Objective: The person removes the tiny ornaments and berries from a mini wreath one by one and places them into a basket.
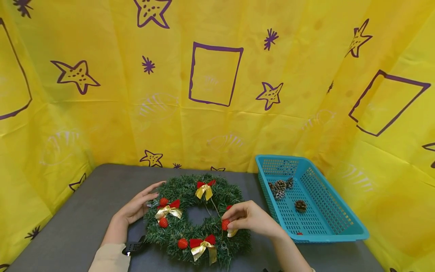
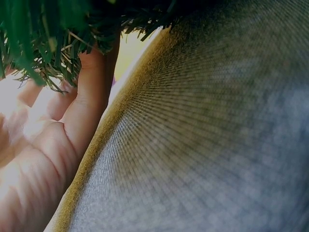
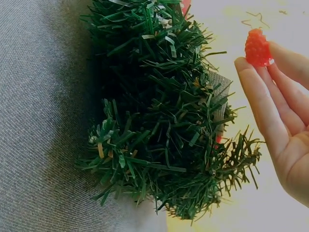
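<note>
A green wreath (image 1: 183, 185) lies on the grey table, decorated with several red-and-gold bows and red berries. My left hand (image 1: 137, 206) rests along its left edge with fairly straight fingers; in the left wrist view the foliage hides the fingertips of that hand (image 2: 53, 125). Over the wreath's right side, my right hand (image 1: 253, 219) pinches a red berry ornament (image 1: 225, 224) between thumb and fingers. The right wrist view shows this bumpy berry (image 3: 258, 47) held just above the foliage, apart from it. Behind my right fingers, a bow (image 1: 232, 232) is partly covered.
A turquoise basket (image 1: 334, 238) stands right of the wreath, holding several pine cones (image 1: 300, 206) and a small red piece (image 1: 300, 234) near its front wall. A thin gold cord (image 1: 215, 206) hangs across the wreath's opening. Yellow patterned cloth (image 1: 217, 128) surrounds the table's back and sides.
</note>
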`<state>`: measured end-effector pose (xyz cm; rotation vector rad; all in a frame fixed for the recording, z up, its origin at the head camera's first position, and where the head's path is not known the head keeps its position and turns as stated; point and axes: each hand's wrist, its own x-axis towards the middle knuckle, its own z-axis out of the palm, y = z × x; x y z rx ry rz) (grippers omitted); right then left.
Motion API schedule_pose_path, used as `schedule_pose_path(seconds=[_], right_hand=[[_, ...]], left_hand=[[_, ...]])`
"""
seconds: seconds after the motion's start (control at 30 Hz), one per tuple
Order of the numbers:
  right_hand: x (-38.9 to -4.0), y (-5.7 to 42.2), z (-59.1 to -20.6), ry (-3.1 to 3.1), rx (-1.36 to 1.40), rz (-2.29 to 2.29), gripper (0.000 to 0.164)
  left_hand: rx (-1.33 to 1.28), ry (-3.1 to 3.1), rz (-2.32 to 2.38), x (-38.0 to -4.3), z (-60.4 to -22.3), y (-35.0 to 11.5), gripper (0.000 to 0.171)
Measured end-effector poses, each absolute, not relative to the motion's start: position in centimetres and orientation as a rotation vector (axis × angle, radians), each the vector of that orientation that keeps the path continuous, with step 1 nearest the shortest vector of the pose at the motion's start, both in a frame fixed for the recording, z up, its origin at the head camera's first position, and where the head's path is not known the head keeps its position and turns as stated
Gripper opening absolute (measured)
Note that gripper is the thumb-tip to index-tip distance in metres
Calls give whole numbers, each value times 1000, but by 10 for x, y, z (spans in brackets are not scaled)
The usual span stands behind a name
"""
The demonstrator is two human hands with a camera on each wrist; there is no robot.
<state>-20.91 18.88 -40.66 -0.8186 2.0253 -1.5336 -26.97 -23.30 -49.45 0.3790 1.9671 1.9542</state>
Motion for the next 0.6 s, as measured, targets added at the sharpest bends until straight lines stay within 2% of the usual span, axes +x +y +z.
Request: schedule_pose_path(seconds=[0.3, 0.6], right_hand=[[-211, 196, -402, 2178, -754, -1530, 28], [-214, 205, -396, 2246, -664, -1629, 34]], left_hand=[[373, 1953, 1964, -269, -493, -232, 62], [350, 1989, 1933, -270, -495, -232, 62]])
